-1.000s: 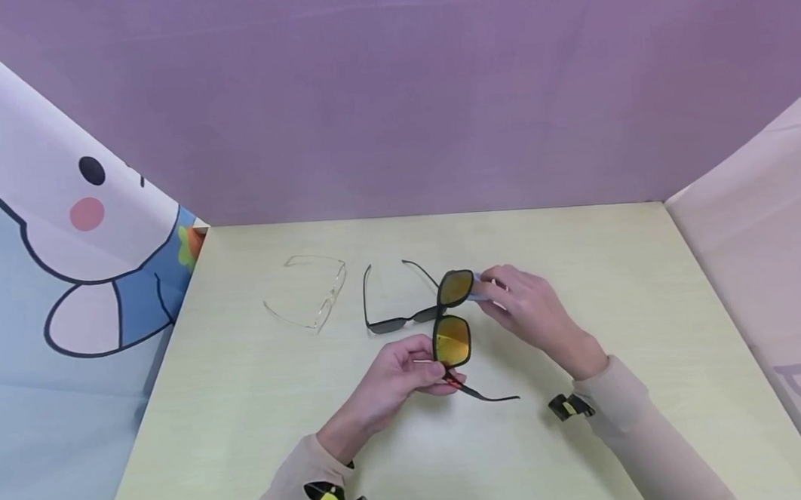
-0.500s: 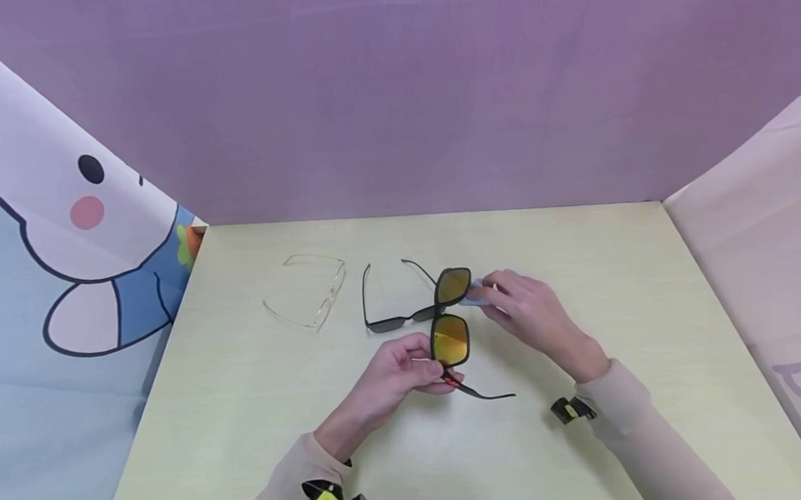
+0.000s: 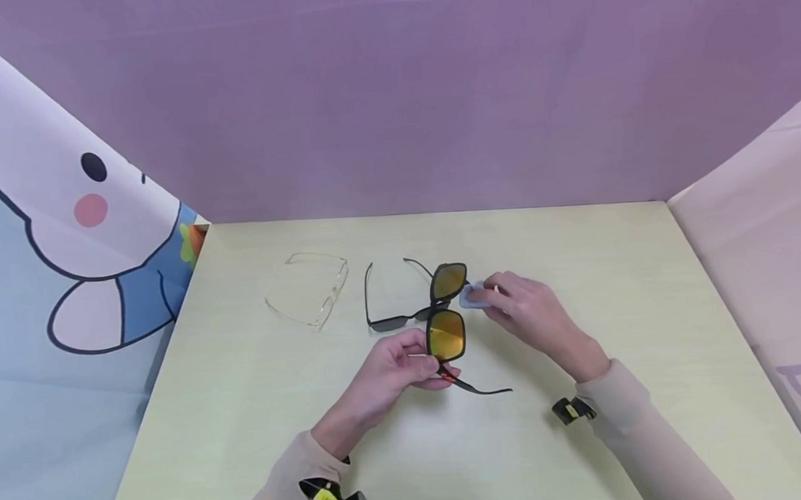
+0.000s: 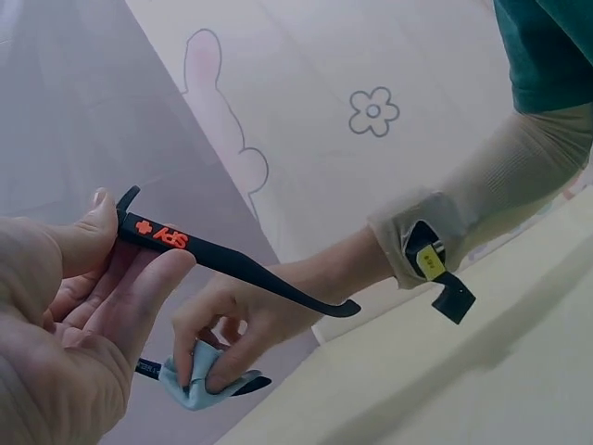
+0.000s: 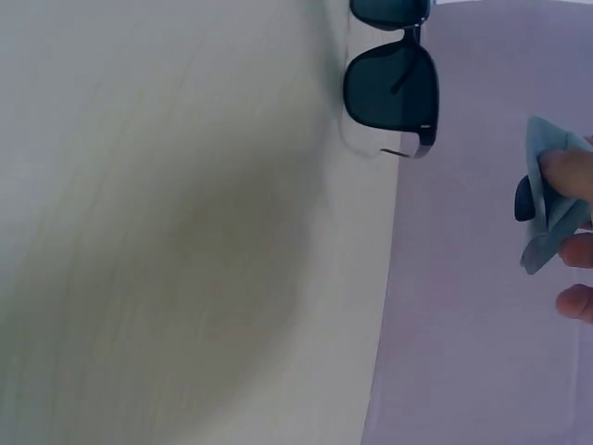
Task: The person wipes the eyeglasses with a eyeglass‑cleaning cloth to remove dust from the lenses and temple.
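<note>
My left hand (image 3: 396,371) pinches black-framed sunglasses (image 3: 446,334) with yellow-orange mirrored lenses between thumb and fingers, near one hinge. They are held up off the table, one lens above the other. The near temple, with orange lettering, sticks out to the right. My right hand (image 3: 529,311) pinches a light blue cloth (image 4: 199,375) folded round the far temple, whose dark tip pokes out of it in the left wrist view. Behind the held pair, dark-lensed sunglasses (image 3: 389,324) rest on the table with temples unfolded, partly hidden.
Thin gold-rimmed eyeglasses (image 3: 334,287) lie unfolded on the pale table (image 3: 247,439), left of the dark pair. A purple backdrop (image 3: 393,99) rises at the table's far edge. Printed cloth panels (image 3: 29,420) stand along both sides.
The held sunglasses have shifted slightly left and up in the head view. My right hand stays almost in place, so the gap between lens and fingers has widened and more cloth shows.
</note>
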`<state>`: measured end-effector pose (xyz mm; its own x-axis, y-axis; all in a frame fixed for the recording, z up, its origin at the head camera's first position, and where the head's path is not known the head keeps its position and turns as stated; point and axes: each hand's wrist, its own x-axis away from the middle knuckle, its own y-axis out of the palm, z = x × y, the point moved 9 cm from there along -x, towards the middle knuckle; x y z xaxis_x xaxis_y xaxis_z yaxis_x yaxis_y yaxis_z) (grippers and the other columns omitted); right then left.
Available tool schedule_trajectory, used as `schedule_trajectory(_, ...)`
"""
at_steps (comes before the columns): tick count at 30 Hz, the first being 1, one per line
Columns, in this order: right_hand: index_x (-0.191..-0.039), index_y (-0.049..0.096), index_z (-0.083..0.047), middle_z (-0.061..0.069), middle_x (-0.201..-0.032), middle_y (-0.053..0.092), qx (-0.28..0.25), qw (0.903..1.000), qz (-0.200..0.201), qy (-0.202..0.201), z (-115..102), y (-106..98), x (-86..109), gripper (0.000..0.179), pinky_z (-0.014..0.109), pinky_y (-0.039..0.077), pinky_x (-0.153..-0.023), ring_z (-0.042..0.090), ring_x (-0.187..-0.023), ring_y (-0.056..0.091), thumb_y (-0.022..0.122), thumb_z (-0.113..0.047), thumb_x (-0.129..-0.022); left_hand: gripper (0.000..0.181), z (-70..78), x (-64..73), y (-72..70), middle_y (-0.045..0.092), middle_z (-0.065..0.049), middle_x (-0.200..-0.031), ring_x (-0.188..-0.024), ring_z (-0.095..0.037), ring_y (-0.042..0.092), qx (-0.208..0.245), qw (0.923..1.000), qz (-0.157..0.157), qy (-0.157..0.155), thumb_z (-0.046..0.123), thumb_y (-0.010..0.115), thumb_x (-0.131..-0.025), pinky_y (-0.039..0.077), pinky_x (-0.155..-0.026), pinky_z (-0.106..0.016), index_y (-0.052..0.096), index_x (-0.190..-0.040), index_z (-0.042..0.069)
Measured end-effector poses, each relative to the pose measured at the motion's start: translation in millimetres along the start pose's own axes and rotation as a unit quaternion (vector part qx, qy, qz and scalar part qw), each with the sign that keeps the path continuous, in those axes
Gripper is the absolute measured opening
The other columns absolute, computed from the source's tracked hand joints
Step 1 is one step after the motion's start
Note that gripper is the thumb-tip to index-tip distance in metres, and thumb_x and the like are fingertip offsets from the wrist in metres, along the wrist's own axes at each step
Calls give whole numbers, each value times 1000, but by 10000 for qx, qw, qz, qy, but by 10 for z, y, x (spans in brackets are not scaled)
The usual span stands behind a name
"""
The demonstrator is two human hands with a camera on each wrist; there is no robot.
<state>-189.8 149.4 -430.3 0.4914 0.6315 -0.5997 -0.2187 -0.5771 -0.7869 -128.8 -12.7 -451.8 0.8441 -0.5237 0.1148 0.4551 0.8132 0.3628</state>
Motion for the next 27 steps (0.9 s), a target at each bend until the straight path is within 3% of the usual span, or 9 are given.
schedule_trajectory(3,-110,72,-9,9,-98,67,-14,10000,-5,-12,0,9,5,37,32,59,-57,20,-73,65,82,3,-76,16,-16,-9,14,76,0,-100,-94,-16,75,54,10000,-61,29,-3,60,-96,64,-84,-33,58,-109,-13)
schedule_trajectory(7,-102,71,-6,9,-98,67,23,9999,82,-70,-24,-20,-61,20,31,57,-55,20,-73,62,78,0,-84,8,-77,-23,71,77,-1,-99,-95,-17,76,219,9994,-257,8,-3,61,-97,64,-85,-34,63,-105,-3)
schedule_trajectory(11,-96,70,-6,9,-97,66,36,10000,57,-7,-31,-37,-111,13,30,56,-55,20,-74,60,78,-2,-87,15,-107,-29,97,78,-4,-101,-95,-17,76,207,9994,-284,-17,-4,61,-98,64,-85,-34,57,-108,-15)
schedule_trajectory(15,-99,71,-5,10,-97,67,88,9999,-14,50,-13,-7,-56,26,31,58,-56,21,-74,63,85,0,-78,28,-86,-23,72,77,-2,-100,-94,-16,76,42,9999,-146,-22,-5,59,-97,64,-84,-33,48,-113,-26)
schedule_trajectory(21,-107,72,-7,10,-98,67,35,10000,-41,69,24,51,67,38,32,59,-56,20,-71,65,86,2,-72,25,-76,-25,51,76,-1,-99,-94,-16,75,1,9999,-111,0,-4,60,-97,64,-84,-33,52,-111,-23)
schedule_trajectory(27,-98,71,-4,11,-98,67,162,9998,73,-1,5,10,-19,20,32,58,-55,22,-73,63,82,-2,-82,24,-111,-36,114,77,-3,-102,-96,-18,76,390,9986,-367,5,2,67,-97,64,-86,-34,58,-110,-15)
